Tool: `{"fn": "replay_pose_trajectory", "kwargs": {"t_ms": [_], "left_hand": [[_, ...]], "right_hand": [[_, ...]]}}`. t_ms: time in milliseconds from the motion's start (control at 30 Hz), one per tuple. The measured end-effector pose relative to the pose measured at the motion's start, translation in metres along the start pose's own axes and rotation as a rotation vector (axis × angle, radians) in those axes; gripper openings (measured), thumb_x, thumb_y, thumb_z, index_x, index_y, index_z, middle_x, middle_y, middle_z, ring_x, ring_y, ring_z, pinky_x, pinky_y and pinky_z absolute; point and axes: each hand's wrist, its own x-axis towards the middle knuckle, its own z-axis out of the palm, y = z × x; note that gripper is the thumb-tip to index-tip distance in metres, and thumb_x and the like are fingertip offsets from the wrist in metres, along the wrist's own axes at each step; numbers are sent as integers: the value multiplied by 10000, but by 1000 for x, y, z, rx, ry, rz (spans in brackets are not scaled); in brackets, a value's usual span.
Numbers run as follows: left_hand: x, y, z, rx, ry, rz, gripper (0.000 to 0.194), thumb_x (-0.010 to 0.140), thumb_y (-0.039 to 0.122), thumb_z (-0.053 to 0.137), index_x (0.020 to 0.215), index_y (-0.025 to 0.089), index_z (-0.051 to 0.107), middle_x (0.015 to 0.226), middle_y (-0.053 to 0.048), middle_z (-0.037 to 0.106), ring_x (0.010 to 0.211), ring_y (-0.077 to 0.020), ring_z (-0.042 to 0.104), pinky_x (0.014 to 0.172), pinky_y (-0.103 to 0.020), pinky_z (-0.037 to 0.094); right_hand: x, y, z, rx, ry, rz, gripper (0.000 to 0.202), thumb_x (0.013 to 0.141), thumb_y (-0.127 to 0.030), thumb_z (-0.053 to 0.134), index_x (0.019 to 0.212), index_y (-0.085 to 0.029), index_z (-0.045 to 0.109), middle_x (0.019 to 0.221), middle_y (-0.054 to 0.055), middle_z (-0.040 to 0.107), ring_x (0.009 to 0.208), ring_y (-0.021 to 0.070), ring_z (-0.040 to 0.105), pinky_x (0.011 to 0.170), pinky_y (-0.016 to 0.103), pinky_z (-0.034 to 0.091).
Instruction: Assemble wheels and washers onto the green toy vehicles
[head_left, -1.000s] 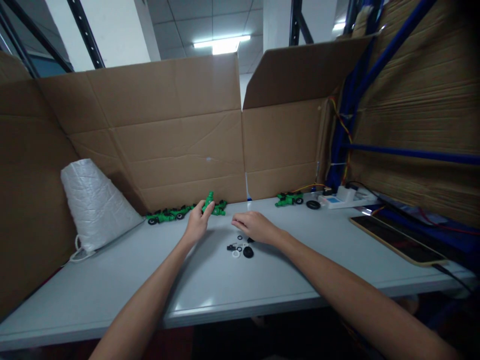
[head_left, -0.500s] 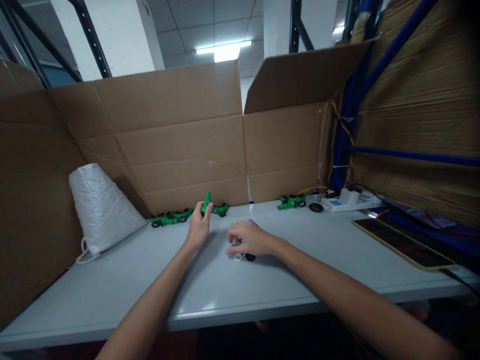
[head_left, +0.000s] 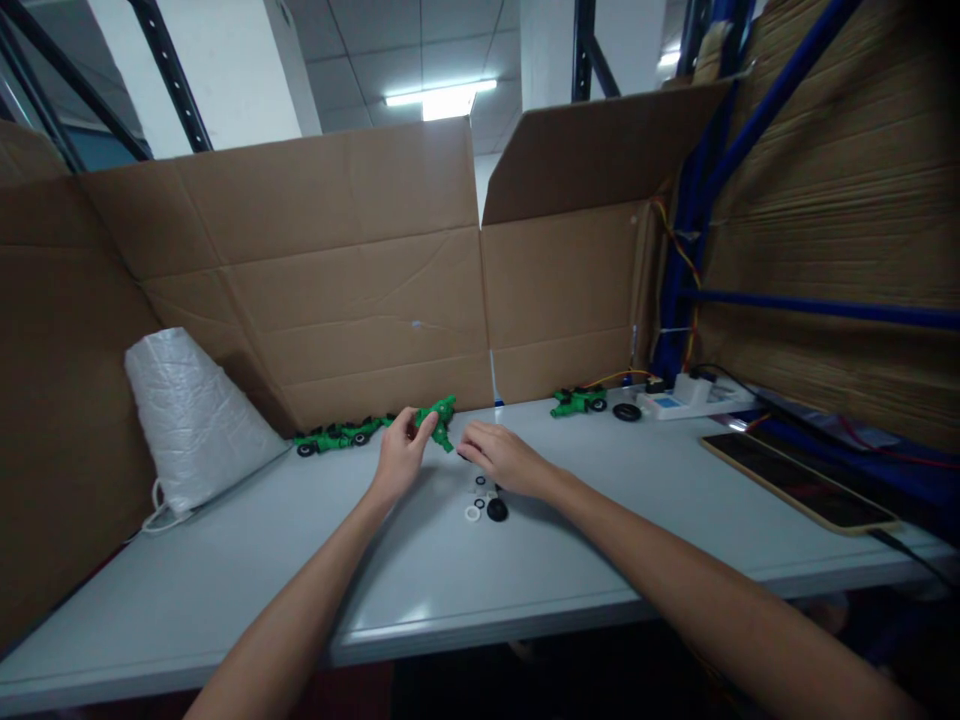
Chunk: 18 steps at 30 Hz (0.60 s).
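My left hand (head_left: 403,452) is closed on a green plastic part (head_left: 437,422), held above the table. Just to its right, my right hand (head_left: 501,455) is closed in a pinch, with a small dark piece showing at the fingertips that is too small to name. Below the right hand, a black wheel (head_left: 497,510), a white ring (head_left: 472,514) and small black rings (head_left: 480,481) lie on the white table (head_left: 405,590). Behind the left hand stand green toy assemblies with black wheels (head_left: 337,437).
Another green toy (head_left: 579,401) and a black disc (head_left: 627,412) sit at the back right, near a white power strip (head_left: 694,398). A phone (head_left: 799,482) lies at the right. A white wrapped bundle (head_left: 199,420) stands left. Cardboard walls (head_left: 360,290) enclose the table.
The green part in my left hand has turned from upright to tilted right. My right hand has risen from the small pieces towards it, uncovering the rings.
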Motion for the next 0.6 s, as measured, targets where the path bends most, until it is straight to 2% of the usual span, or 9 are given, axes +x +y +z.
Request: {"fn": "replay_pose_trajectory", "kwargs": {"t_ms": [100,267,467,600], "left_hand": [[-1,6,-1,-20,2,10,443,982,547,561,729,213,415,674,45,361,633,-135,379,617,-266,300],[0,14,-4,-59,4,9,468,985,545,551,715,219,353,677,44,318,632,-137,353,619,-272,288],[2,9,-8,-93,-31,-13,489,977,556,545,682,217,353,650,44,325,612,-137,334,608,-279,264],[4,5,-9,-94,-66,-12,504,979,569,532,662,213,368,639,42,336,611,-139,340,603,-284,256]], "right_hand": [[0,1,-2,34,27,75,244,1083,-345,459,888,-219,537,797,8,604,738,174,546,693,289,337],[-1,1,-3,125,17,164,188,1075,-355,469,955,-235,549,704,-29,607,656,165,565,659,277,339],[-2,2,-1,129,60,102,126,1032,-346,545,1035,-227,582,880,19,670,779,185,615,720,288,416],[-3,3,2,138,84,67,219,1048,-314,493,1218,-217,592,1111,81,702,955,213,658,856,333,479]]}}
